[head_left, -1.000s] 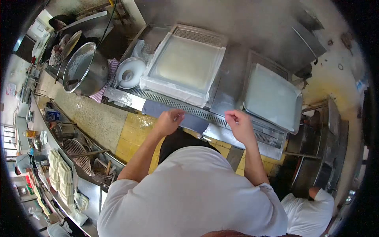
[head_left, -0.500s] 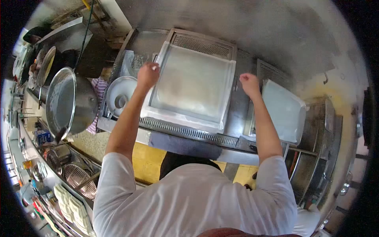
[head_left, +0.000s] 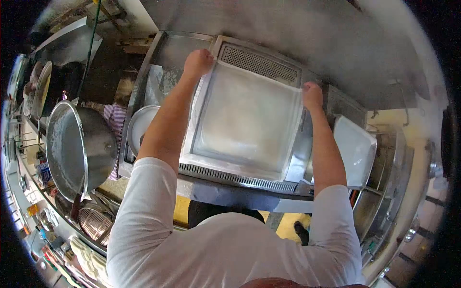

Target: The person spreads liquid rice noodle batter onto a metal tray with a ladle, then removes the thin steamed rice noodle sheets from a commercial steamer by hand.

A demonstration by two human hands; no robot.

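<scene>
A large square tray (head_left: pixel 242 117), lined with a whitish translucent sheet, lies on the steel worktop in front of me. My left hand (head_left: pixel 198 63) is closed on the far left corner of the sheet. At the far right corner, my right hand (head_left: pixel 312 94) has its fingers closed on the sheet too. The sheet's far edge runs taut between both hands, just in front of a perforated metal panel (head_left: pixel 259 62). Pale, cloudy patches show through the sheet.
On the left are a white round dish (head_left: pixel 139 126), a large metal pot (head_left: pixel 98 144), a striped cloth (head_left: pixel 115 117) and a clear plastic bag (head_left: pixel 154 84). A second white tray (head_left: pixel 357 149) lies right. A slotted vent strip (head_left: pixel 235 180) borders the worktop's near edge.
Both hands have moved to the sheet's far corners and hold them now; before, they hovered at its sides. The camera view has shifted, and the tray appears slightly lower and further right.
</scene>
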